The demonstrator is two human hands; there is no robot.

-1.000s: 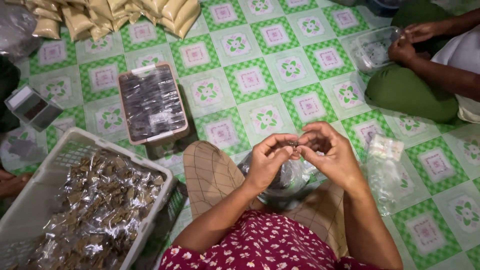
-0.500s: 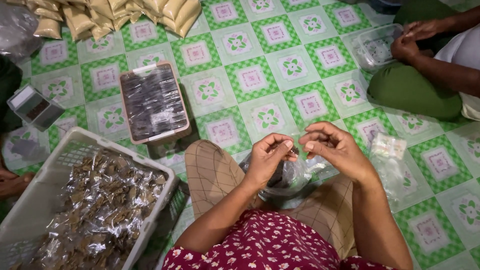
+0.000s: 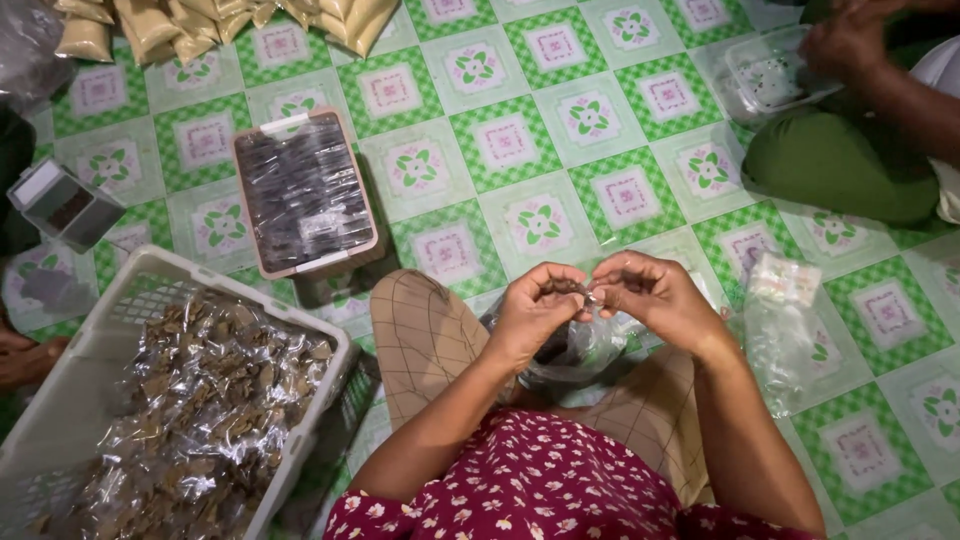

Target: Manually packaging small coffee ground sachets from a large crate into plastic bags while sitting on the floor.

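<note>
- Hands meet over your lap: your left hand (image 3: 535, 310) and right hand (image 3: 650, 295) have fingers pinched together on a small clear packet (image 3: 583, 293) held between them, its contents too small to tell.
- Below the hands a crumpled clear bag (image 3: 575, 350) lies on your lap, touching the left wrist.
- Left of you stands a white basket (image 3: 110, 290) heaped with clear packets of brown pieces; its near corner is just beside your knee.
- Ahead of that knee sits a pink-rimmed rectangular tray (image 3: 305, 190) of dark packets under film, with a white strip at each end.
- Right of you, a stack of small clear packets (image 3: 785, 280) lies on the floor (image 3: 510, 140), near your right forearm.
- Tan bags (image 3: 200, 20) line the far edge.
- Far right, another person's hand (image 3: 850, 40) rests on a clear box (image 3: 770, 75).
- Open floor of green and white tiles lies between tray, box and your hands.
</note>
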